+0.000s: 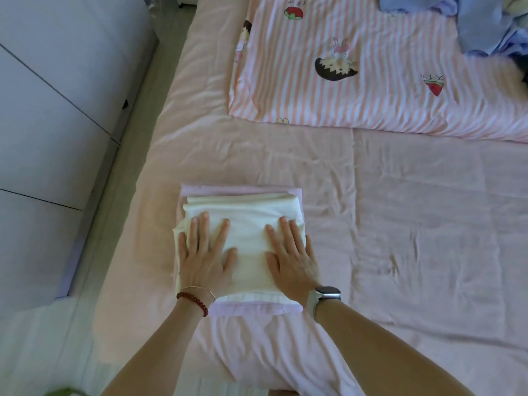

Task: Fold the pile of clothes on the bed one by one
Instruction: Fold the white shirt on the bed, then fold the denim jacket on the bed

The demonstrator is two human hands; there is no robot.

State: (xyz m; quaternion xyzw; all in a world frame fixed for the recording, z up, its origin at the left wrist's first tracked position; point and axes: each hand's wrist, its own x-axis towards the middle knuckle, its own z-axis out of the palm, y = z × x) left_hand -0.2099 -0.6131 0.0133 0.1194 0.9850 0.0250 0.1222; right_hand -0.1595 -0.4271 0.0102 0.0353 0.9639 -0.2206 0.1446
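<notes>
A folded white garment (245,224) lies on top of a folded lilac garment (257,307), forming a small stack near the front left of the pink bed (414,238). My left hand (204,257) presses flat on the left half of the white garment with fingers spread. Flat on its right half rests my right hand (291,258), fingers straight. A heap of unfolded blue and pale clothes (485,21) sits at the far right corner of the bed.
A pink-striped quilt (357,72) with cartoon prints covers the far part of the bed. White cabinet doors (57,110) stand to the left, across a narrow strip of floor. The bed's left edge runs close to the stack.
</notes>
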